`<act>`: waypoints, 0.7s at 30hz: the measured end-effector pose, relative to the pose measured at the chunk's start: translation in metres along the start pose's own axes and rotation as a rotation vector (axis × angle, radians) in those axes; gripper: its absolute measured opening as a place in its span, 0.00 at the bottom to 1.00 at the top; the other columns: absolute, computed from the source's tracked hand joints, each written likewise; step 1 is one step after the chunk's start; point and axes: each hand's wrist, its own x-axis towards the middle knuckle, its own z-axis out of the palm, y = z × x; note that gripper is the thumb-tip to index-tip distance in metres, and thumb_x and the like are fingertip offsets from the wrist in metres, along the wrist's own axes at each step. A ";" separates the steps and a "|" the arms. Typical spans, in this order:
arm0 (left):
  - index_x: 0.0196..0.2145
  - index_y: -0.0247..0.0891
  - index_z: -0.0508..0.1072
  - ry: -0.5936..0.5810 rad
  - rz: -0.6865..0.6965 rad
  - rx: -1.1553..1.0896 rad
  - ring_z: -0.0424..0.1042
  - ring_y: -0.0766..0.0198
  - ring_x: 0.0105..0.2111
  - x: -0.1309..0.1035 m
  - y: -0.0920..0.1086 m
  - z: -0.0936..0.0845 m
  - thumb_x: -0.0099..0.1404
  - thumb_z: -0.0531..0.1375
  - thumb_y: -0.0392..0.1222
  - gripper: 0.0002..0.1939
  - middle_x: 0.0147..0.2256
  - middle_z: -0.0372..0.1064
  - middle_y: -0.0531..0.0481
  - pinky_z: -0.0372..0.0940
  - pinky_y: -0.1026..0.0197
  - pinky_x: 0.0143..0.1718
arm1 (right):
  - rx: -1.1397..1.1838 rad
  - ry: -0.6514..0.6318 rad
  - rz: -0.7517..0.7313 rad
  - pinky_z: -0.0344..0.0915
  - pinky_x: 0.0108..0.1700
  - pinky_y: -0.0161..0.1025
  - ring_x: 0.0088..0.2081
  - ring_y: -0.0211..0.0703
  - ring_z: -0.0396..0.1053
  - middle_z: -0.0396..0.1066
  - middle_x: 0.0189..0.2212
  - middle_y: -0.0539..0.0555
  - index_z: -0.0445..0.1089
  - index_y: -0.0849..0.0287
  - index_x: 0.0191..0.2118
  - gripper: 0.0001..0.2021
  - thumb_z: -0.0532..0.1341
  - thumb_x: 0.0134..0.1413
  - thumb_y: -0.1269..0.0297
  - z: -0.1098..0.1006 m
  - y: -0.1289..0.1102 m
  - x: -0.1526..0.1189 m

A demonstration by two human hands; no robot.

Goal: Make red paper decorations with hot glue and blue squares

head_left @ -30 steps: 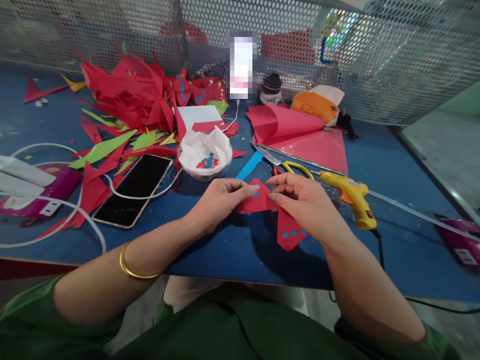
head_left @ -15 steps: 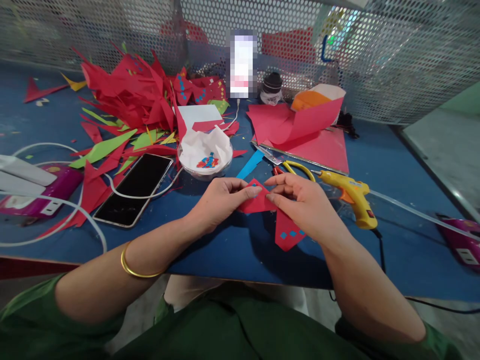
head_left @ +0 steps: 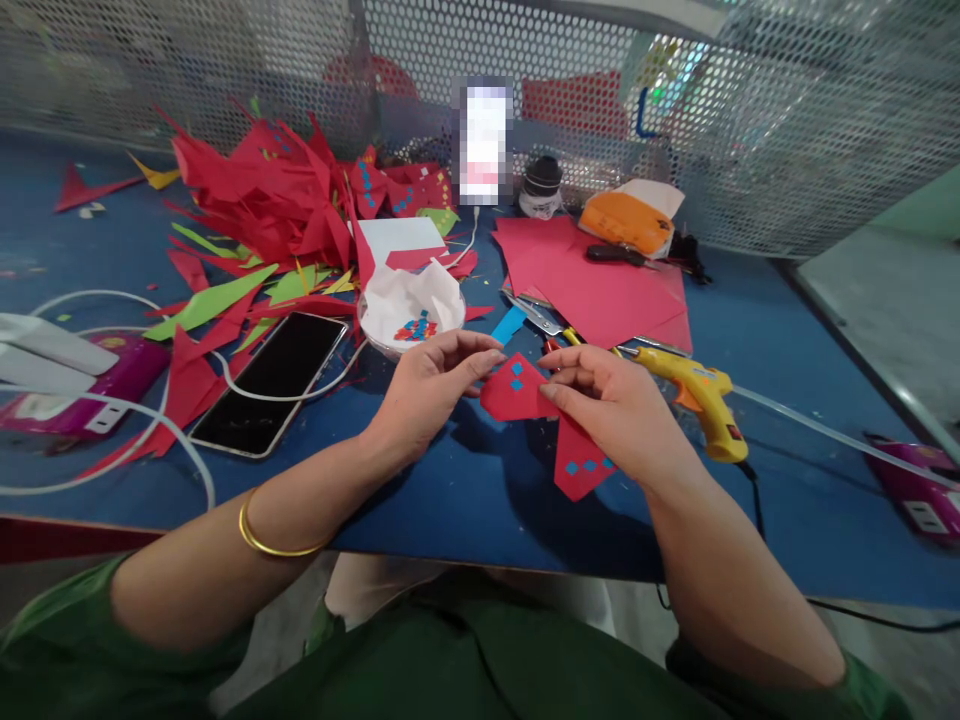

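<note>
As I watch from afar, a phone (head_left: 274,382) lies on the tabletop (head_left: 450,515), left of a bowl (head_left: 380,342) holding red and blue bits (head_left: 417,328). My left hand (head_left: 427,392) curves at the near-left edge of the red paper (head_left: 517,402); whether it grips, I cannot tell. My right hand (head_left: 611,400) pinches the paper's middle above the tabletop, the glue gun (head_left: 694,390) lying just to its right.

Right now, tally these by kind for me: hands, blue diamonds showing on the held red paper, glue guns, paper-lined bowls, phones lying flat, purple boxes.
Hands: 2, left hand and right hand
Blue diamonds showing on held red paper: 5
Glue gun: 1
Paper-lined bowl: 1
Phone lying flat: 1
Purple boxes: 2
Total: 12
</note>
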 end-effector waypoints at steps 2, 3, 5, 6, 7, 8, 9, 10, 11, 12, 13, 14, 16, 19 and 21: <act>0.34 0.37 0.76 0.040 0.051 -0.011 0.72 0.66 0.33 0.001 -0.002 -0.001 0.60 0.66 0.46 0.10 0.34 0.75 0.50 0.66 0.67 0.31 | 0.018 0.001 -0.003 0.67 0.35 0.40 0.30 0.39 0.72 0.75 0.28 0.50 0.72 0.59 0.42 0.11 0.63 0.52 0.65 -0.002 0.002 0.000; 0.33 0.37 0.74 0.051 0.073 -0.013 0.72 0.67 0.32 0.001 -0.003 -0.002 0.61 0.65 0.45 0.09 0.32 0.74 0.51 0.65 0.67 0.30 | 0.024 0.002 -0.004 0.67 0.35 0.40 0.29 0.39 0.72 0.75 0.28 0.50 0.72 0.58 0.43 0.11 0.64 0.52 0.65 -0.002 0.003 0.000; 0.30 0.37 0.71 0.051 0.105 -0.010 0.70 0.68 0.28 0.002 -0.004 -0.002 0.64 0.61 0.44 0.09 0.28 0.70 0.52 0.63 0.67 0.26 | 0.028 0.003 -0.006 0.67 0.35 0.40 0.29 0.39 0.71 0.75 0.29 0.50 0.72 0.58 0.43 0.11 0.64 0.52 0.64 -0.003 0.004 0.000; 0.29 0.38 0.69 0.039 0.115 -0.010 0.67 0.70 0.26 0.002 -0.004 -0.002 0.66 0.60 0.44 0.10 0.26 0.67 0.54 0.61 0.68 0.24 | 0.029 0.003 -0.007 0.67 0.35 0.40 0.30 0.39 0.71 0.75 0.29 0.50 0.72 0.57 0.43 0.12 0.64 0.52 0.63 -0.004 0.004 0.000; 0.27 0.38 0.67 0.023 0.122 -0.012 0.64 0.71 0.23 0.002 -0.004 -0.002 0.67 0.58 0.43 0.11 0.23 0.64 0.55 0.58 0.68 0.23 | 0.027 0.001 -0.007 0.67 0.35 0.41 0.30 0.40 0.71 0.75 0.30 0.51 0.72 0.57 0.43 0.12 0.64 0.52 0.62 -0.004 0.004 0.000; 0.26 0.38 0.65 0.003 0.124 -0.020 0.60 0.72 0.21 0.002 -0.005 -0.002 0.67 0.57 0.42 0.12 0.21 0.60 0.56 0.55 0.68 0.21 | 0.026 -0.001 -0.008 0.67 0.35 0.41 0.30 0.40 0.71 0.76 0.30 0.51 0.72 0.57 0.43 0.12 0.65 0.52 0.62 -0.004 0.004 -0.001; 0.24 0.38 0.63 -0.014 0.120 -0.032 0.56 0.73 0.19 0.002 -0.005 -0.001 0.68 0.56 0.41 0.14 0.20 0.56 0.58 0.52 0.68 0.20 | 0.025 -0.002 -0.007 0.67 0.35 0.41 0.30 0.40 0.71 0.76 0.30 0.51 0.72 0.57 0.43 0.13 0.65 0.51 0.62 -0.005 0.004 -0.001; 0.22 0.38 0.61 -0.029 0.109 -0.047 0.52 0.74 0.18 0.002 -0.005 -0.001 0.68 0.55 0.41 0.15 0.19 0.53 0.59 0.49 0.68 0.19 | 0.027 -0.003 -0.006 0.67 0.36 0.41 0.30 0.40 0.71 0.76 0.30 0.52 0.72 0.57 0.43 0.13 0.65 0.51 0.61 -0.005 0.004 -0.001; 0.21 0.38 0.59 -0.037 0.097 -0.060 0.49 0.74 0.17 0.002 -0.005 -0.001 0.67 0.55 0.40 0.17 0.18 0.50 0.59 0.47 0.68 0.18 | 0.030 -0.004 -0.006 0.68 0.36 0.41 0.30 0.40 0.71 0.76 0.30 0.52 0.72 0.57 0.43 0.13 0.65 0.51 0.61 -0.005 0.004 -0.001; 0.20 0.39 0.57 -0.037 0.089 -0.068 0.46 0.74 0.17 0.001 -0.005 -0.001 0.68 0.54 0.41 0.19 0.17 0.48 0.60 0.45 0.67 0.18 | 0.032 -0.003 -0.008 0.68 0.36 0.41 0.30 0.40 0.72 0.76 0.30 0.52 0.72 0.57 0.43 0.13 0.65 0.51 0.61 -0.005 0.003 -0.001; 0.18 0.39 0.55 -0.033 0.094 -0.067 0.45 0.74 0.16 0.000 -0.004 0.000 0.68 0.54 0.41 0.20 0.17 0.46 0.60 0.45 0.67 0.18 | 0.035 -0.001 -0.012 0.68 0.36 0.41 0.30 0.40 0.72 0.76 0.30 0.51 0.72 0.57 0.43 0.13 0.65 0.51 0.62 -0.006 0.003 -0.001; 0.18 0.39 0.55 -0.026 0.108 -0.052 0.46 0.74 0.16 0.000 -0.004 0.000 0.68 0.54 0.43 0.21 0.16 0.47 0.60 0.45 0.67 0.17 | 0.036 0.003 -0.016 0.68 0.36 0.41 0.31 0.40 0.72 0.76 0.30 0.51 0.72 0.58 0.43 0.13 0.65 0.50 0.62 -0.006 0.003 0.000; 0.19 0.38 0.62 -0.013 0.144 0.005 0.52 0.74 0.16 -0.002 -0.002 0.000 0.66 0.57 0.46 0.20 0.17 0.56 0.57 0.47 0.67 0.17 | 0.026 0.021 -0.027 0.68 0.36 0.40 0.31 0.40 0.72 0.75 0.29 0.51 0.72 0.58 0.42 0.12 0.65 0.50 0.62 -0.008 0.004 0.001; 0.25 0.36 0.73 0.015 0.130 0.044 0.61 0.73 0.18 -0.003 0.001 0.000 0.60 0.64 0.46 0.11 0.22 0.70 0.52 0.53 0.67 0.17 | -0.022 0.079 -0.045 0.67 0.37 0.41 0.30 0.40 0.71 0.74 0.28 0.50 0.72 0.58 0.42 0.12 0.64 0.50 0.62 -0.011 0.006 0.002; 0.26 0.36 0.74 0.049 0.086 0.005 0.62 0.73 0.18 -0.002 0.001 0.000 0.57 0.66 0.44 0.09 0.24 0.72 0.51 0.54 0.67 0.17 | -0.060 0.132 -0.053 0.67 0.37 0.41 0.30 0.40 0.71 0.74 0.28 0.50 0.73 0.58 0.43 0.13 0.64 0.50 0.61 -0.013 0.007 0.003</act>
